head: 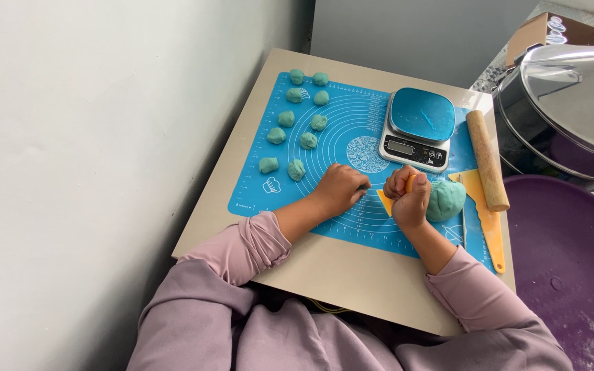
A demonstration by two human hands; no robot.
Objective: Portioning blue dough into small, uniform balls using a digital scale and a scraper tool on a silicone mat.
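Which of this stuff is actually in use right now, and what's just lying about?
In use: left hand, right hand gripping yellow scraper, dough lump, dough balls, blue mat.
Lying about: scale, rolling pin, yellow knife, steel pot, purple tub.

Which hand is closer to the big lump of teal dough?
Right. The right hand, gripping a yellow scraper, sits right against the big dough lump; the left hand rests on the mat farther left, beyond the right hand.

Ten small dough balls (298, 120), one large dough lump (447, 199), one scale (417, 137), one rolling pin (487, 160).
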